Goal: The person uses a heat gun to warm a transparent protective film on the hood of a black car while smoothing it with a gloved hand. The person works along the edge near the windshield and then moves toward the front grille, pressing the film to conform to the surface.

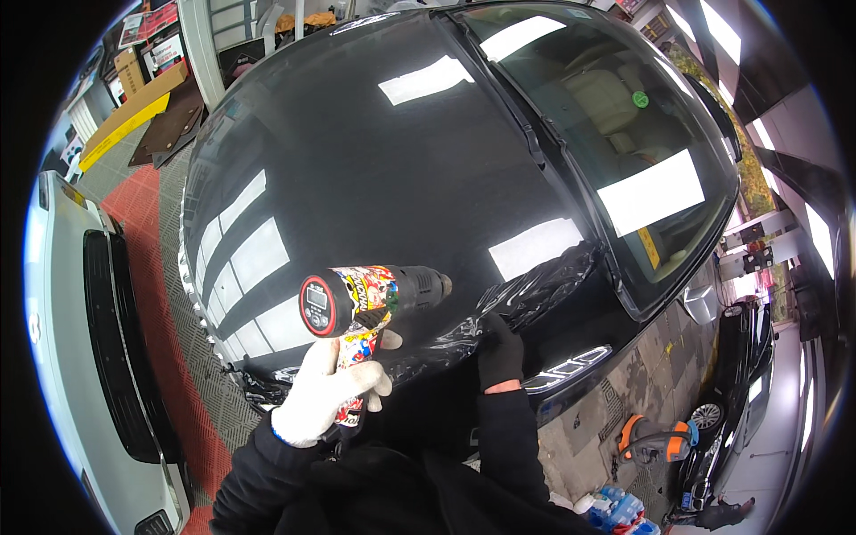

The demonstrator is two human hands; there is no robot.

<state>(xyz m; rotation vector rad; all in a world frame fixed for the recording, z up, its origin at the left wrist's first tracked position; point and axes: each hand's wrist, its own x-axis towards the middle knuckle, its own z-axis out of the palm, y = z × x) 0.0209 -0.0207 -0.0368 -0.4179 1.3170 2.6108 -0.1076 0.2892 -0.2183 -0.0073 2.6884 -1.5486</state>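
Over the near side of one black hood [383, 169], I count one heat gun [383, 299] and one wrinkled band of dark film [544, 281]. I have two gloved hands in view: the white left hand [325, 392] has its fingers wrapped around the heat gun's handle; the black right hand [501, 352] is at the film's edge, its fingers too dark for me to tell whether they pinch it. The barrel's long axis runs crosswise, nozzle [446, 284] pointing right, handle downward.
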